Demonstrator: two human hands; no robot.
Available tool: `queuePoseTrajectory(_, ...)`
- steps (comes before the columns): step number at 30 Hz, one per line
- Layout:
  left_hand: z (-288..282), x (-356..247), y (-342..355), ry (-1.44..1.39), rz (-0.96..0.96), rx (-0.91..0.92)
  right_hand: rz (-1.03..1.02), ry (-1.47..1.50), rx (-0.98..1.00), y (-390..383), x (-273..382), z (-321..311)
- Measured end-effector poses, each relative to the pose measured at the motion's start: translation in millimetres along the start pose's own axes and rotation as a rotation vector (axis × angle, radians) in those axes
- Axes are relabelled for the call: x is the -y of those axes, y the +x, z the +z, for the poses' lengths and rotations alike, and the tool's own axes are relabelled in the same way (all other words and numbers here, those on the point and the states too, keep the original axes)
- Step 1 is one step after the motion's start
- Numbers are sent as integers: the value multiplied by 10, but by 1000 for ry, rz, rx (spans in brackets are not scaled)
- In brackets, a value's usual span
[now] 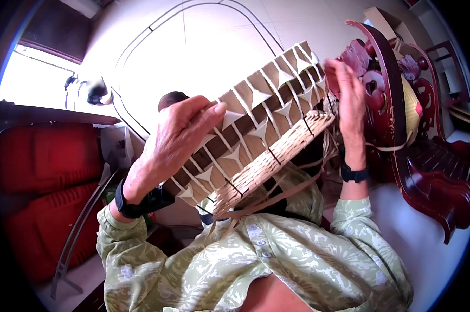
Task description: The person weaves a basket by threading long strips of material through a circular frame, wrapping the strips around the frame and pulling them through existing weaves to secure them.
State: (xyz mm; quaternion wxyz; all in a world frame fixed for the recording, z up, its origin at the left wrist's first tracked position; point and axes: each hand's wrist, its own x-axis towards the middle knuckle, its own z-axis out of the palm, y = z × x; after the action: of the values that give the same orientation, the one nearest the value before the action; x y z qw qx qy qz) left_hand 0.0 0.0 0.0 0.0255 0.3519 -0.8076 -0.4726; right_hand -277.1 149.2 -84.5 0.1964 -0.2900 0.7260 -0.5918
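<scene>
One laced panel [253, 130], wood-brown and rectangular, sits near the centre of the view, just beyond the patterned shirt [297, 260]. Its long axis runs obliquely: the far end points between 1 and 2 o'clock, the near end between 7 and 8 o'clock. White cords [240, 101] cross the face at intervals, roughly square to that axis, with pale triangles between them. A thick woven border [271, 161] follows the long side facing 5 o'clock, parallel to the axis. The left hand [177, 130] grips the opposite long side, toward the near end; its thumb lies over the upper edge, pointing to about 2 o'clock, and the remaining fingers are largely hidden. The right hand [352, 99] stands just beside the far end, fingers mostly extended toward 11 o'clock and slightly blurred; whether it touches the panel or pinches a strip cannot be told. Flat strips [281, 195] trail from the far end and curve beneath the border toward 6 o'clock. A carved dark-red chair [396, 78] stands at 2 to 3 o'clock, beyond the right hand. Red ribbed objects [47, 156] occupy 8 to 9 o'clock. A curved metal bar [150, 27] arches across the pale floor [214, 52] from 10 to 12 o'clock.
</scene>
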Motion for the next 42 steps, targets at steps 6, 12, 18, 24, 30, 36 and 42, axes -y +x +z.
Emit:
queuePoseTrajectory(6,148,21,-71,-5,40,5,55,-29,-28,-172,85,96)
queuePoseTrajectory(12,-144,22,-313,-1,-8,-79,36,-22,-65,-223,-112,181)
queuePoseTrajectory(18,-342,842,-746,-4,97,-420,80,21,-83,-309,-227,291)
queuePoseTrajectory(24,-193,1255,-548,-264,233,-470,163,114,50,-13,-557,277)
queuePoseTrajectory(30,18,1683,-240,-413,263,-541,380,216,161,159,-769,294)
queuePoseTrajectory(36,90,1459,27,-371,509,-684,418,181,189,191,-873,303)
queuePoseTrajectory(42,-56,1106,199,-558,294,-466,-207,-297,-231,13,-375,343)
